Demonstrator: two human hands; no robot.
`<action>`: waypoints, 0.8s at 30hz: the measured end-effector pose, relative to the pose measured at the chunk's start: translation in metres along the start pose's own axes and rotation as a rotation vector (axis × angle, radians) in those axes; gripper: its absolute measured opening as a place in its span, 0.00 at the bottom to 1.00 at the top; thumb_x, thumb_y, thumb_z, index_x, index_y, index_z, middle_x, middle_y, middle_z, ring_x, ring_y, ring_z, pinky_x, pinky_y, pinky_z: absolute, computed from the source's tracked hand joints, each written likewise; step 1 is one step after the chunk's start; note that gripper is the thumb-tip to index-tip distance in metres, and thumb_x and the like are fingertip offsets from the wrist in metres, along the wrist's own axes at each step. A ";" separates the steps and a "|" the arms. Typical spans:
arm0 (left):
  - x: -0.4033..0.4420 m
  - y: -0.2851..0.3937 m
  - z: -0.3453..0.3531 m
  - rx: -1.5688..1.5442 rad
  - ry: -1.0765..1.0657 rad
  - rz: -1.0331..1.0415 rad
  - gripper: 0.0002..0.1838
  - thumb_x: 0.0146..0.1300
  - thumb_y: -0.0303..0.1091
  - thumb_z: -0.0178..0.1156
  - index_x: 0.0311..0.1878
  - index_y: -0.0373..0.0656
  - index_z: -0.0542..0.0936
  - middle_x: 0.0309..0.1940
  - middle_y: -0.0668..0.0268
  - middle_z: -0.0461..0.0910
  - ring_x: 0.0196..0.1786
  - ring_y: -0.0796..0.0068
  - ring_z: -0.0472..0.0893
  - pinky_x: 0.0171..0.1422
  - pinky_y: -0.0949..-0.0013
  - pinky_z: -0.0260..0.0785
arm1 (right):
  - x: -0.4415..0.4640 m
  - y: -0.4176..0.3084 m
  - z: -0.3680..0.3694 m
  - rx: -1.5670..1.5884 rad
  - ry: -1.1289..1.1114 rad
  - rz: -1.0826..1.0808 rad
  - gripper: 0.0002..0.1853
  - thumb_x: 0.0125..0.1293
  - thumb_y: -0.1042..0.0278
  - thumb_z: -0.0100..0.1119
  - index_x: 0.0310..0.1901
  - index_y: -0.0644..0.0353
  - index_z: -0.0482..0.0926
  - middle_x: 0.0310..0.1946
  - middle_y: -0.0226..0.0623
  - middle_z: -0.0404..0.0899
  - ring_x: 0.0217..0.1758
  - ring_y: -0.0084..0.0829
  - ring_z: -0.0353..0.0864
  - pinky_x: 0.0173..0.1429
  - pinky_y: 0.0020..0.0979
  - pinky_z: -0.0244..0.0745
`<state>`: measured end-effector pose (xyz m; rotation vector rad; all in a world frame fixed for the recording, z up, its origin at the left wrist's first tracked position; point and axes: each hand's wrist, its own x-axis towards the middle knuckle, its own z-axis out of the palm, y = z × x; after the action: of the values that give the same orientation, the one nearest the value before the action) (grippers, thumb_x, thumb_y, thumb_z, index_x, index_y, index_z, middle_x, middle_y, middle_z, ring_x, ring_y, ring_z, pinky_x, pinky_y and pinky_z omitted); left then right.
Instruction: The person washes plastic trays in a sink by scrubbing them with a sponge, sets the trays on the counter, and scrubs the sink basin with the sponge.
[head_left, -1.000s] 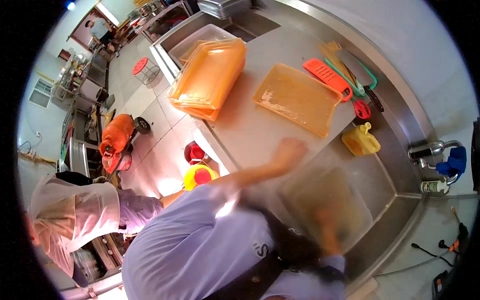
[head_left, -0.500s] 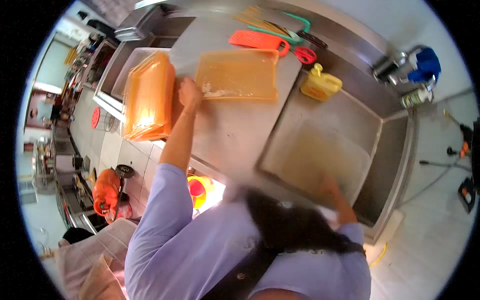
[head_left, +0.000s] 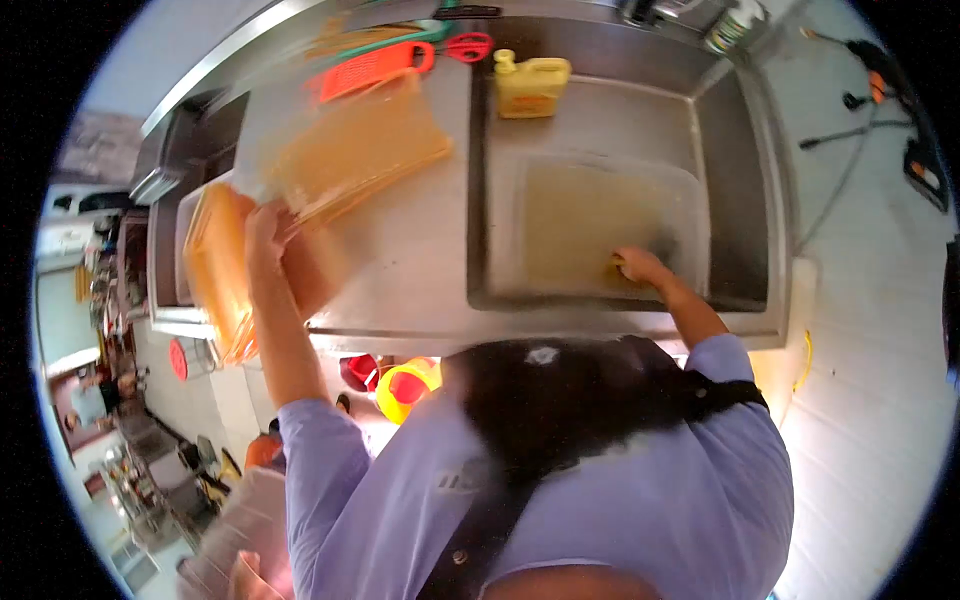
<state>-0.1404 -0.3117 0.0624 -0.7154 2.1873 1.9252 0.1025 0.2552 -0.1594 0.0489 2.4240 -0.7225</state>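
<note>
My left hand (head_left: 268, 225) is closed on the near left corner of an orange plastic tray (head_left: 365, 150). That tray is tilted over the steel counter and smeared by motion. Just left of the hand stand stacked orange trays (head_left: 215, 255), their edges shiny. Over in the sink, my right hand (head_left: 642, 267) has its fingers curled at the near side of a translucent tub (head_left: 695, 215) of cloudy liquid. A small yellowish bit shows at those fingertips, too blurred to name.
A yellow jug (head_left: 533, 88) stands in the steel sink (head_left: 735, 140), behind the tub. Along the counter's back lie a red-orange perforated board (head_left: 375, 72) and red-handled scissors (head_left: 468, 46). A yellow bucket (head_left: 408, 390) is below the counter's front edge.
The view has swung right. The orange tray, flat on the counter before, is now tilted with my left hand at its corner. My right hand remains at the tub.
</note>
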 end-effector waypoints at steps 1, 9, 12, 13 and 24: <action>-0.004 -0.002 -0.002 -0.235 -0.035 -0.031 0.05 0.53 0.30 0.52 0.31 0.39 0.75 0.24 0.62 0.77 0.29 0.69 0.79 0.30 0.65 0.74 | 0.005 0.007 0.005 -0.078 -0.043 -0.035 0.22 0.53 0.63 0.52 0.52 0.58 0.72 0.47 0.47 0.75 0.50 0.47 0.73 0.53 0.38 0.68; -0.109 0.007 0.072 -0.639 -0.450 -0.008 0.18 0.52 0.22 0.48 0.49 0.41 0.70 0.41 0.58 0.75 0.47 0.63 0.77 0.52 0.56 0.72 | 0.028 0.055 -0.011 0.364 0.223 0.219 0.24 0.59 0.48 0.53 0.46 0.60 0.76 0.41 0.44 0.79 0.45 0.39 0.76 0.50 0.36 0.68; -0.107 -0.019 0.118 -0.824 -0.656 -0.144 0.20 0.50 0.19 0.48 0.49 0.43 0.69 0.46 0.55 0.73 0.50 0.56 0.75 0.54 0.49 0.70 | 0.060 0.112 0.030 0.606 0.768 0.370 0.22 0.62 0.51 0.51 0.49 0.59 0.75 0.44 0.42 0.77 0.48 0.38 0.75 0.51 0.36 0.68; -0.109 -0.025 0.136 -0.802 -0.646 -0.146 0.21 0.49 0.18 0.48 0.49 0.45 0.68 0.46 0.55 0.72 0.50 0.55 0.75 0.53 0.47 0.70 | 0.061 0.118 0.028 0.692 0.950 0.424 0.21 0.62 0.52 0.50 0.51 0.58 0.74 0.46 0.42 0.77 0.49 0.38 0.75 0.51 0.35 0.68; -0.107 -0.086 0.313 -0.590 -0.750 -0.349 0.28 0.47 0.13 0.41 0.53 0.46 0.61 0.50 0.52 0.69 0.51 0.49 0.73 0.53 0.41 0.68 | 0.010 -0.108 -0.203 1.322 0.227 -0.343 0.20 0.65 0.65 0.49 0.56 0.67 0.66 0.49 0.45 0.73 0.52 0.36 0.73 0.57 0.33 0.69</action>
<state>-0.0720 0.0114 -0.0246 -0.3072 1.0029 2.1577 -0.0363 0.2654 0.0235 0.2439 1.7089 -2.4267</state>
